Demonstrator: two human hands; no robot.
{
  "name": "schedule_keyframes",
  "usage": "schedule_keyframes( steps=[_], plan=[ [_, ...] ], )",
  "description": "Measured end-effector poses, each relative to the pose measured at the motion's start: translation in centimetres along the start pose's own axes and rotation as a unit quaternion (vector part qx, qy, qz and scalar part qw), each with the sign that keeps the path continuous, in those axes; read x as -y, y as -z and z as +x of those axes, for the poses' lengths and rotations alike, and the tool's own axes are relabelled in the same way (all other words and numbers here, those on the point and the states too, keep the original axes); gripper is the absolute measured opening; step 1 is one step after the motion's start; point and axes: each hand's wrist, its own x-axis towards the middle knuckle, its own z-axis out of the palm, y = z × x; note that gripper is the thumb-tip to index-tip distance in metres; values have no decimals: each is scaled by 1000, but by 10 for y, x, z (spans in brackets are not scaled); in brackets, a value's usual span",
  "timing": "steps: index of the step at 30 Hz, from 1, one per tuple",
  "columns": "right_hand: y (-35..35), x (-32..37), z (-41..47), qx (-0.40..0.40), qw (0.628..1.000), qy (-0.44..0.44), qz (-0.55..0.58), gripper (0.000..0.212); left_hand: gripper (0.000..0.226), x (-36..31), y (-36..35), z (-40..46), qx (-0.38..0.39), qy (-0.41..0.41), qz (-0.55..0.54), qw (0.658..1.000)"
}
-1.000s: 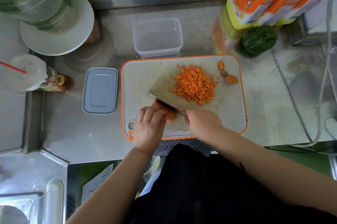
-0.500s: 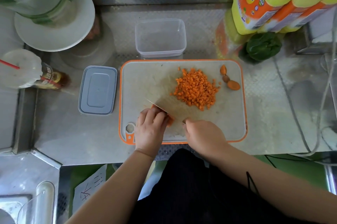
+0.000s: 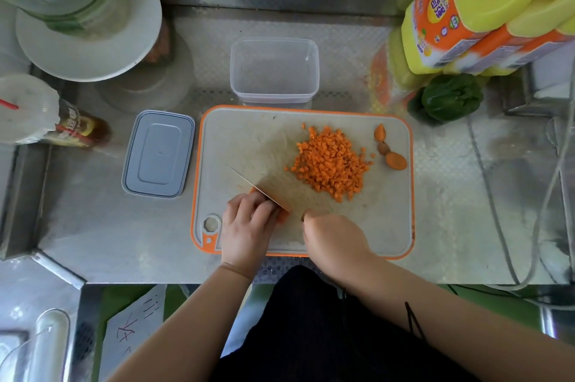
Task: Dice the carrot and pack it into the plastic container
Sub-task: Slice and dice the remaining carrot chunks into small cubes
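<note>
Orange carrot piece (image 3: 282, 214) lies under the left hand's (image 3: 247, 226) curled fingertips at their three o'clock, against the knife (image 3: 258, 188) the right hand (image 3: 334, 241) grips.

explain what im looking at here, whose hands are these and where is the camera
There is no machine here: a person is working with two bare hands, and the one picture comes from a camera worn on the head, looking down at a steel counter.

On the orange-rimmed cutting board lie a pile of diced carrot and a few carrot end pieces. The right hand grips a knife; its handle is hidden in the fist. The left hand holds down the remaining carrot piece against the blade.

Behind the board stands a clear plastic container with nothing in it, and its grey lid lies left of the board. A green pepper sits at the far right.
</note>
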Motion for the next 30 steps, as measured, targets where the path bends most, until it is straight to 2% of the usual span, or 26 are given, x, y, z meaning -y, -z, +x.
schedule_keyframes(
  steps=[5, 8, 13, 18, 23, 28, 30],
  plan=[
    [5, 2, 8, 17, 1000, 14, 0, 18, 33, -1, -1, 0, -3, 20, 6, 1000],
    [6, 6, 15, 22, 1000, 14, 9, 17, 32, -3, 0, 2, -15, 20, 5, 1000],
    [8, 4, 25, 46, 998, -1, 36, 17, 45, -7, 4, 2, -10, 12, 10, 1000],
    [5, 4, 22, 36, 999, -1, 26, 16, 30, -4, 3, 1, -19, -4, 23, 1000],
    [7, -9, 27, 22, 997, -1, 71, 11, 12, -3, 7, 0, 6, -9, 36, 999],
    [-1, -11, 3, -27, 998, 26, 50, 11, 10, -3, 16, 2, 21, -21, 25, 999],
    [-7, -8, -7, -37, 998, 29, 30, 17, 7, -3, 15, 2, 33, -15, 35, 999]
  ],
)
